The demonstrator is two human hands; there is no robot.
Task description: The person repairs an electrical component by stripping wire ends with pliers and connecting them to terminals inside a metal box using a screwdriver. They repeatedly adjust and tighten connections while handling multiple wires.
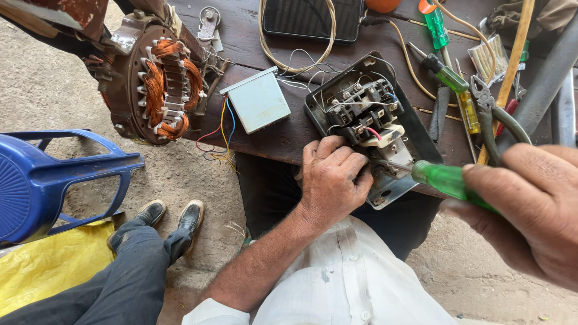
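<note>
Sandy ground (54, 90) below, dark wooden bench (253, 36) above. Left hand (331, 180) clamped over near edge of open switch box (373, 120) at bench edge, steadying it. Right hand (530, 210) fisted on green screwdriver (442, 179), tip at the terminals. Beyond: grey box (257, 99), pliers (490, 114), copper-wound motor (156, 81).
</note>
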